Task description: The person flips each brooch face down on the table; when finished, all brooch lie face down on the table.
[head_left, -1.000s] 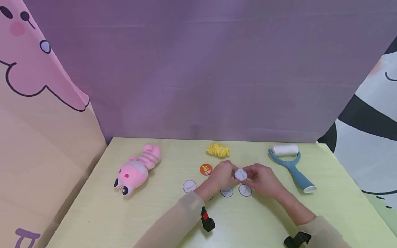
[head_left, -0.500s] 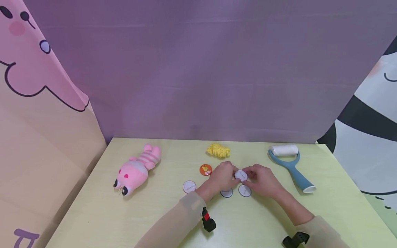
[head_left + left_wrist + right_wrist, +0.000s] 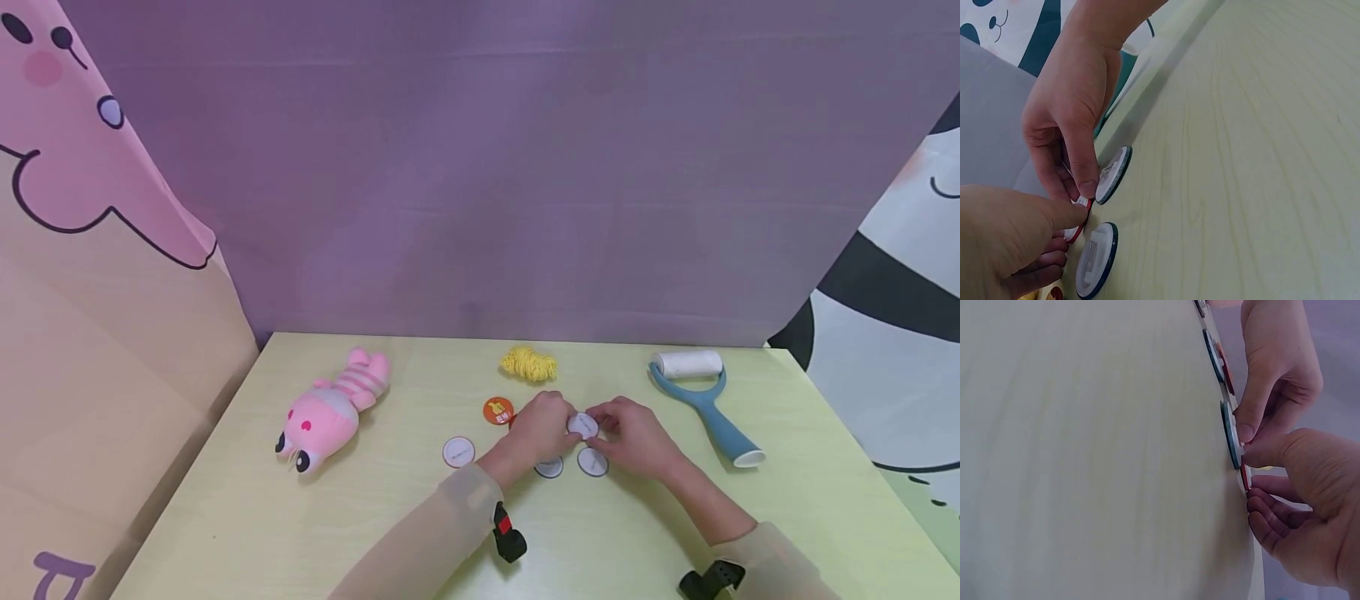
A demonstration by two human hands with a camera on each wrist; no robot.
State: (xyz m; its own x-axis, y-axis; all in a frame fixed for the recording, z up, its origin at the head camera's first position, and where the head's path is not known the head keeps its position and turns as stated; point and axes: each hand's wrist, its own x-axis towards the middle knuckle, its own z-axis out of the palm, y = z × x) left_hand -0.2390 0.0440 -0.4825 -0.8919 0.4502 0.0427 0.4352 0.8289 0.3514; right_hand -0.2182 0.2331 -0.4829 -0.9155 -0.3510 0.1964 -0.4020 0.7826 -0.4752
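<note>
In the head view a round white-backed pin badge (image 3: pixel 582 426) sits between my two hands. My left hand (image 3: pixel 537 427) pinches its left side, while the fingers of my right hand (image 3: pixel 634 437) pinch the right. A red rim shows on this badge (image 3: pixel 1074 234) in the left wrist view. Closer to me lie two more badges, back up: one (image 3: pixel 592 462) by my right thumb, another (image 3: pixel 550 467) partly behind my left hand. Their pin backs and dark rims show in the left wrist view. An orange badge (image 3: pixel 498 410) lies picture side up left of my left hand.
Further left lies another white-backed badge (image 3: pixel 458 452). A pink plush toy (image 3: pixel 330 412) rests on the table's left side. Yellow string (image 3: pixel 528 364) lies bundled at the back, and a blue-handled lint roller (image 3: pixel 707 408) is at right. A purple cloth (image 3: pixel 480 167) hangs behind the table.
My left hand and forearm have shifted very slightly right, and a bit of red edge now shows beside that hand. Both hands keep hold of the same badge in nearly the same place.
</note>
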